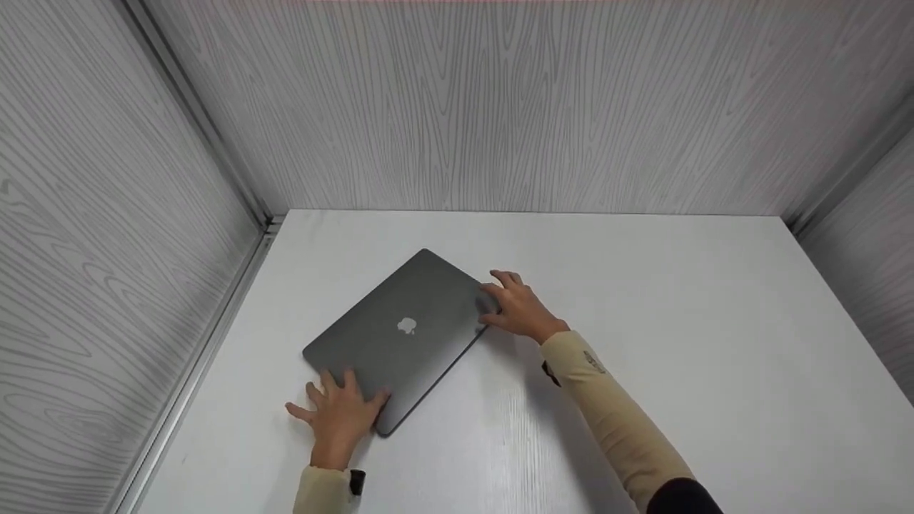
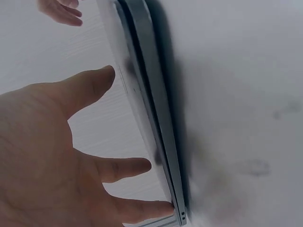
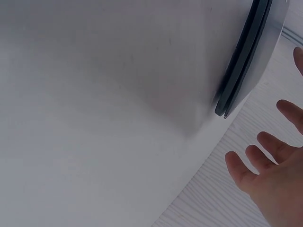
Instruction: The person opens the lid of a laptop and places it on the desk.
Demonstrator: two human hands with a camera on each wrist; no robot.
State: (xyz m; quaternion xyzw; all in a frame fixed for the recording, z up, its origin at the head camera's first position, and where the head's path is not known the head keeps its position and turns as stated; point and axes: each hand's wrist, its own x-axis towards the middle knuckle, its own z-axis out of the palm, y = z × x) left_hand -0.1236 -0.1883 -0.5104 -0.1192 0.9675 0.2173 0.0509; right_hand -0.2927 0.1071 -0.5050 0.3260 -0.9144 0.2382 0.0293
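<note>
A closed dark grey laptop [image 1: 385,307] with a pale apple logo [image 1: 407,325] on its lid lies flat and askew on the white table. At its near-left end, my left hand [image 1: 339,421] has its fingers spread, fingertips right at the edge; the left wrist view shows the laptop's thin side [image 2: 158,94] just beyond the thumb and fingers. My right hand [image 1: 525,310] hovers around the laptop's right corner, its fingers apart. In the right wrist view that hand's loosely bent fingers [image 3: 236,168] stand away from the laptop's corner [image 3: 232,94].
The white table [image 1: 678,307] meets a grey wood-grain panel [image 1: 485,107] at the back. Another such panel [image 1: 93,235] rises at the left, with a metal rail [image 1: 207,350] along its foot, and a third [image 1: 867,257] stands at the right.
</note>
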